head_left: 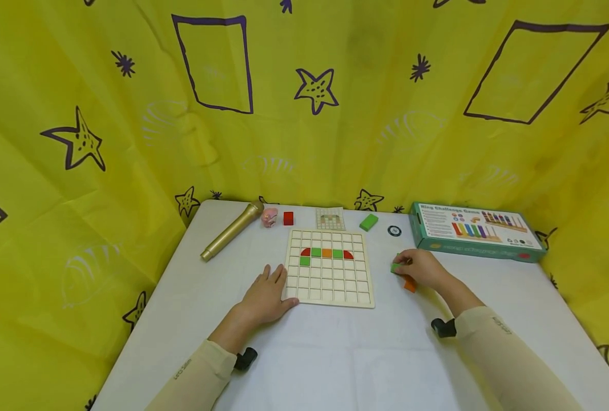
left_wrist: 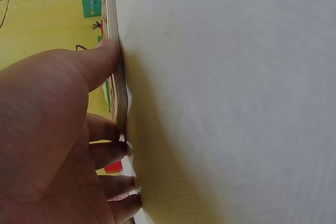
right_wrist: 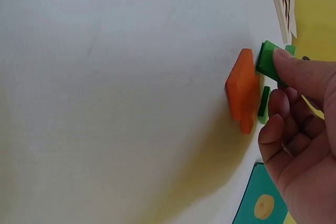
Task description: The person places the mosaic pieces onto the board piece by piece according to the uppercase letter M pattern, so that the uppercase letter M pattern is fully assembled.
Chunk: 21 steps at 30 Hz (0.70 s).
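My left hand (head_left: 265, 297) lies with fingers extended at the left edge of a white grid board (head_left: 330, 291); in the left wrist view its thumb (left_wrist: 102, 59) touches the board's side. A row on the board holds green squares, an orange square (head_left: 327, 253) and a rounded red piece (head_left: 348, 255) at each end. Another green square (head_left: 305, 261) sits below the row's left part. Right of the board, my right hand (head_left: 422, 268) pinches a green block (right_wrist: 266, 62) between thumb and fingers. Orange blocks (right_wrist: 242, 85) and a second green piece (right_wrist: 264, 103) lie just under it.
Behind the board are a pattern card (head_left: 330, 218), a red block (head_left: 288, 218), a pink figure (head_left: 269, 217) and a green block (head_left: 368, 222). A gold microphone (head_left: 232, 231) lies left. A round dark token (head_left: 394, 230) and a game box (head_left: 479, 231) are at right.
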Each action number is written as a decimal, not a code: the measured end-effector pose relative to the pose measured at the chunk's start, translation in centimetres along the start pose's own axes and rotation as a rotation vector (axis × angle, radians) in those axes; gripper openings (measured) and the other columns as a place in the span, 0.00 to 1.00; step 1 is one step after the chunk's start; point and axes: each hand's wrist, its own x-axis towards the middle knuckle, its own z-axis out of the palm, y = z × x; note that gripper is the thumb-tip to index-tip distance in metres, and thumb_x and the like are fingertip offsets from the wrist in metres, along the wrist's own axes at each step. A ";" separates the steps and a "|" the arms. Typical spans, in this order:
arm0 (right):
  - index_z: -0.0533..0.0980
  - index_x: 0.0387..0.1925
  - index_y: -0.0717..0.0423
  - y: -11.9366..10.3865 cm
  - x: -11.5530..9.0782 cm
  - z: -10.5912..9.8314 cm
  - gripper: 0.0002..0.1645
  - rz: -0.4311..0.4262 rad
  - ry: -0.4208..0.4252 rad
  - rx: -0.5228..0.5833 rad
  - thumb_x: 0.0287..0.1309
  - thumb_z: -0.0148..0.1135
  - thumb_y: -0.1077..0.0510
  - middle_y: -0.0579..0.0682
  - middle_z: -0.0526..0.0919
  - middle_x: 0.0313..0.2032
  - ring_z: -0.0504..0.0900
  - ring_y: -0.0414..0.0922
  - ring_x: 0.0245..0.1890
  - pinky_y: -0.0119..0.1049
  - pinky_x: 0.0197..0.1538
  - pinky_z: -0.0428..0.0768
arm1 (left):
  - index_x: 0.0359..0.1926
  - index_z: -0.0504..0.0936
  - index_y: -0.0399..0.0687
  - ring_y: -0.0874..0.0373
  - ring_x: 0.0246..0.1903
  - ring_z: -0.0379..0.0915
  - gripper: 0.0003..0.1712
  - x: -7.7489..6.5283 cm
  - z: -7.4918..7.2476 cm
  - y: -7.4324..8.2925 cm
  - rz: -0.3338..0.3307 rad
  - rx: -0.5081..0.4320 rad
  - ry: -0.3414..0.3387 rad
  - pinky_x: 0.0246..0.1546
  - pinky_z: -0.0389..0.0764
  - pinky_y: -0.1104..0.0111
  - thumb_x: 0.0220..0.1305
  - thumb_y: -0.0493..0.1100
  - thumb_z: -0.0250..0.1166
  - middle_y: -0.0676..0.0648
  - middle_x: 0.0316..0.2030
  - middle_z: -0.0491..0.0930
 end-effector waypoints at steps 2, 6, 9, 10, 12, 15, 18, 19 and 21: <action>0.83 0.41 0.59 -0.3 0.0 -0.1 0.08 -0.007 -0.007 0.003 0.64 0.68 0.59 0.51 0.81 0.36 0.75 0.48 0.36 0.38 0.39 0.77 | 0.75 0.59 0.32 0.31 0.74 0.45 0.50 0.0 0.0 0.0 0.000 0.002 0.000 0.72 0.55 0.48 0.68 0.66 0.60 0.36 0.75 0.56; 0.82 0.39 0.58 -1.0 0.3 -0.1 0.06 -0.042 -0.007 0.003 0.64 0.68 0.58 0.50 0.82 0.35 0.75 0.48 0.36 0.38 0.39 0.76 | 0.75 0.59 0.32 0.31 0.74 0.45 0.51 0.1 0.1 0.0 -0.002 0.005 -0.002 0.72 0.55 0.48 0.68 0.66 0.60 0.36 0.75 0.56; 0.82 0.39 0.57 -1.5 0.6 -0.2 0.06 -0.072 0.002 -0.003 0.64 0.68 0.57 0.51 0.82 0.37 0.76 0.48 0.36 0.38 0.40 0.75 | 0.75 0.59 0.32 0.31 0.74 0.45 0.51 0.1 0.1 0.0 -0.003 0.003 -0.002 0.72 0.55 0.48 0.68 0.66 0.60 0.36 0.75 0.56; 0.83 0.40 0.57 -1.8 0.8 -0.1 0.06 -0.077 0.005 -0.003 0.64 0.68 0.58 0.51 0.83 0.38 0.76 0.48 0.37 0.38 0.40 0.75 | 0.75 0.59 0.32 0.31 0.74 0.45 0.51 0.1 0.0 0.0 -0.004 0.001 -0.002 0.72 0.55 0.48 0.68 0.66 0.60 0.36 0.75 0.56; 0.83 0.41 0.56 -2.3 1.2 0.0 0.07 -0.084 0.006 -0.006 0.64 0.68 0.58 0.51 0.83 0.39 0.76 0.48 0.38 0.39 0.42 0.76 | 0.75 0.59 0.32 0.31 0.74 0.45 0.50 0.0 0.0 0.0 -0.005 0.000 -0.003 0.72 0.55 0.48 0.68 0.66 0.60 0.36 0.75 0.56; 0.83 0.43 0.57 -3.3 1.6 0.2 0.08 -0.089 -0.008 -0.005 0.64 0.68 0.58 0.52 0.83 0.40 0.76 0.49 0.39 0.41 0.44 0.77 | 0.75 0.59 0.32 0.31 0.74 0.45 0.50 0.0 0.0 0.0 -0.007 -0.001 -0.004 0.72 0.55 0.48 0.68 0.66 0.60 0.36 0.75 0.56; 0.84 0.45 0.57 -4.1 1.9 0.4 0.09 -0.101 -0.018 -0.005 0.65 0.67 0.58 0.51 0.84 0.40 0.76 0.49 0.40 0.41 0.46 0.76 | 0.75 0.59 0.32 0.31 0.74 0.45 0.50 0.0 0.0 0.0 -0.007 0.000 -0.004 0.72 0.55 0.48 0.68 0.66 0.60 0.36 0.75 0.56; 0.84 0.45 0.58 -4.4 2.0 0.5 0.10 -0.105 -0.018 -0.001 0.65 0.67 0.58 0.51 0.84 0.40 0.76 0.49 0.40 0.41 0.46 0.77 | 0.75 0.59 0.32 0.32 0.74 0.45 0.50 0.1 0.0 0.0 -0.006 0.000 -0.004 0.73 0.55 0.48 0.68 0.66 0.60 0.36 0.75 0.56; 0.84 0.45 0.58 -4.8 2.2 0.6 0.10 -0.116 -0.019 0.007 0.65 0.67 0.58 0.51 0.84 0.39 0.77 0.49 0.40 0.41 0.45 0.77 | 0.75 0.59 0.32 0.31 0.74 0.45 0.51 0.1 0.0 -0.1 -0.002 0.003 -0.003 0.72 0.55 0.48 0.68 0.66 0.60 0.36 0.75 0.56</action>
